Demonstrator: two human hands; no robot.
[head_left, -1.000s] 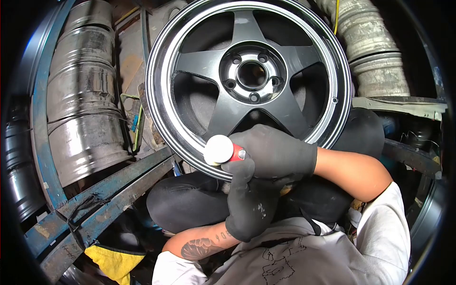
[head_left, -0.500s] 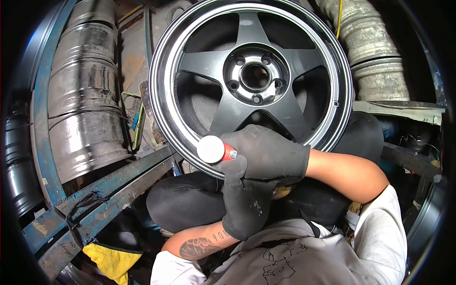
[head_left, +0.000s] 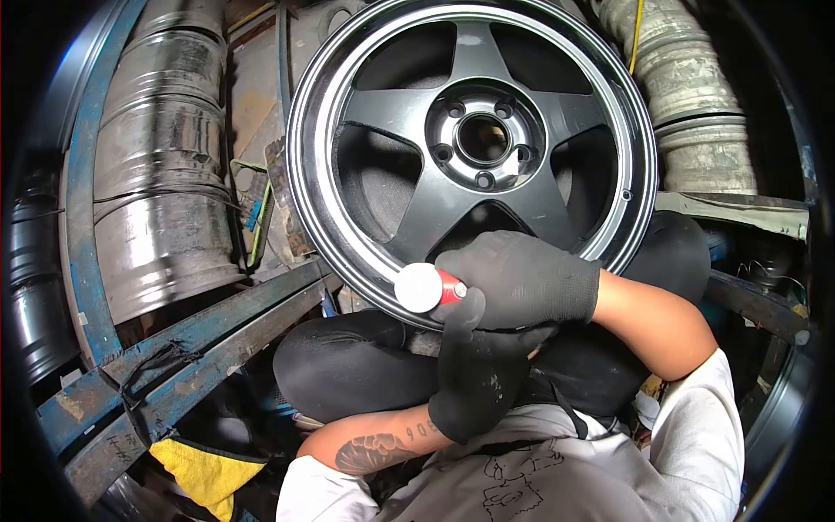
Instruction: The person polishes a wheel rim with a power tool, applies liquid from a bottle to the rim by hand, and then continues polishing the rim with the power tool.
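Observation:
A dark grey five-spoke wheel (head_left: 470,48) with a shiny lip leans over my lap. At its near edge my hands, in black gloves, meet around a small red tool (head_left: 450,288) with a round white end and a silver spot on its side. My left hand (head_left: 483,374) comes up from below, closed, its thumb against the red body; its other fingers are hidden. Bent over the tool from the right is my right hand (head_left: 526,283), its knuckles up and its fingertips out of sight. The white end faces up and left, in front of the rim.
Silver wheel barrels (head_left: 165,148) are stacked at the left behind a blue metal frame (head_left: 83,217). More dull grey barrels (head_left: 691,78) stand at the right. A yellow cloth (head_left: 200,474) hangs at the lower left. My bent legs (head_left: 348,365) are under the wheel.
My hands and the red tool have shifted right and slightly down, a little along the rim. The wheel also sits slightly further right and lower in view. The grip looks the same.

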